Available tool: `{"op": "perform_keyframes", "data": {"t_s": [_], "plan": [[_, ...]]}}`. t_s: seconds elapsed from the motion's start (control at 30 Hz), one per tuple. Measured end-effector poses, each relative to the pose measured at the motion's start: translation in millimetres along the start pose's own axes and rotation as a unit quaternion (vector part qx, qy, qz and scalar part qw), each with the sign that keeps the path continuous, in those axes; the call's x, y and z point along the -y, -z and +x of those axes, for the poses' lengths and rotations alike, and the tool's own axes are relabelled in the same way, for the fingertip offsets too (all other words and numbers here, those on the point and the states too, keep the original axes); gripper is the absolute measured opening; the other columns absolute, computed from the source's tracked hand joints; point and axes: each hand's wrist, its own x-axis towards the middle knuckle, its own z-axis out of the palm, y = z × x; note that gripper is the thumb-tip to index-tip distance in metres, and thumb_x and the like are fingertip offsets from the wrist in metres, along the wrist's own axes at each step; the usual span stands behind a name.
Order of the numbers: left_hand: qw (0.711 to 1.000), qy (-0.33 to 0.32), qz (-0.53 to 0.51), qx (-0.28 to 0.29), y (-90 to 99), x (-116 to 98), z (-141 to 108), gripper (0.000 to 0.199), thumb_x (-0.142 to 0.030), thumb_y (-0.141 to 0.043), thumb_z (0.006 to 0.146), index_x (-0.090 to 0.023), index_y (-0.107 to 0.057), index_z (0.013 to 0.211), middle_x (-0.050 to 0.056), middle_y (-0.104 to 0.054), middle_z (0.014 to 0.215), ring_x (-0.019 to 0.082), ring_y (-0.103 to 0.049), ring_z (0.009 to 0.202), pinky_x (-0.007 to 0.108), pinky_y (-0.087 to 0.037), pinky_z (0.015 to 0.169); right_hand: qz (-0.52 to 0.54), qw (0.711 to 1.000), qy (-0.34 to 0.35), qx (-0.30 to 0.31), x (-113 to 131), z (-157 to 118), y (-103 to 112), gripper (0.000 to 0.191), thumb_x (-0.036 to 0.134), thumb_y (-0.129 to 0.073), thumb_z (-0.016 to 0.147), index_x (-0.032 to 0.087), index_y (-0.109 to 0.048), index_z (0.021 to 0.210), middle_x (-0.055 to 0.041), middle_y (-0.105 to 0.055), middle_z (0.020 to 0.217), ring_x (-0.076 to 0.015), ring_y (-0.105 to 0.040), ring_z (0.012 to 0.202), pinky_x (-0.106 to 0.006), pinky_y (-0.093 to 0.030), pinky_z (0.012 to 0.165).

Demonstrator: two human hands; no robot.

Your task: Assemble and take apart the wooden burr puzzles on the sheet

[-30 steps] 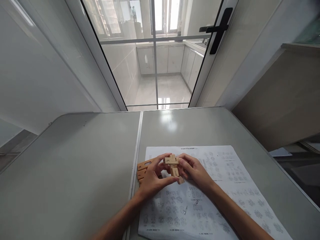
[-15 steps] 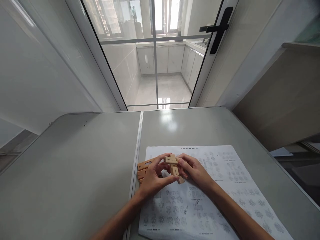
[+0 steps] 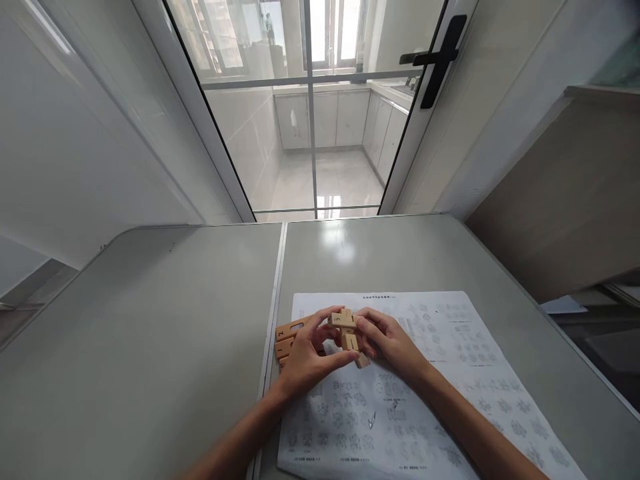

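A light wooden interlocking puzzle (image 3: 345,327) of several numbered pieces is held up between my two hands above a printed sheet (image 3: 425,413). My left hand (image 3: 307,347) curves round its left side, index finger at the top and thumb at the lower end. From the right, my right hand (image 3: 387,337) pinches it with thumb and fingers. Some of the pieces are hidden by the fingers. Behind my left hand lie several darker numbered wooden pieces (image 3: 287,331), partly covered by it, at the sheet's left edge.
The sheet carries rows of small diagrams and lies on a grey table (image 3: 175,333) with a pale seam (image 3: 274,293). Past the table's far edge stands a glass door (image 3: 345,147) with a black handle (image 3: 440,60). White panels flank the left side.
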Motion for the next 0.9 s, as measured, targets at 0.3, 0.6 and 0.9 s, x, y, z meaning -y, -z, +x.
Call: {"op": "perform_keyframes", "data": {"t_s": [0.3,0.6,0.9], "plan": [[1.000,-0.014,-0.008,-0.002,-0.1,2.1,1.3,0.075,-0.038,-0.097,0.076,-0.024,-0.063,0.142,0.009,-0.077,0.113,0.021,-0.071,0.098,0.034,-0.054,0.089,-0.006,1.000,0.003,-0.005,-5.8,0.6,1.4,0.053,0.072,-0.063,0.099,0.020,-0.065,0.091,0.0070,-0.049,0.053,-0.0117,-0.042,0.050,-0.027,-0.040,0.058],[0.999,-0.018,0.026,-0.009,1.5,6.6,0.2,0.080,-0.038,-0.098,0.076,-0.026,-0.063,0.147,0.009,-0.077,0.114,0.022,-0.071,0.099,0.032,-0.055,0.083,-0.010,1.000,0.006,-0.004,-2.6,-0.6,0.1,0.053,0.072,-0.061,0.100,0.023,-0.057,0.082,0.0061,-0.050,0.054,-0.0126,-0.041,0.052,-0.029,-0.039,0.059],[0.999,-0.035,0.040,-0.012,-3.7,-1.2,-1.4,0.077,-0.030,-0.100,0.070,-0.029,-0.069,0.140,0.012,-0.069,0.144,0.014,-0.067,0.085,0.021,-0.046,0.059,-0.003,1.000,0.017,0.003,-0.5,-1.4,5.9,0.054,0.069,-0.067,0.098,0.023,-0.053,0.076,0.0060,-0.045,0.061,-0.0118,-0.037,0.055,-0.029,-0.031,0.055]]}}
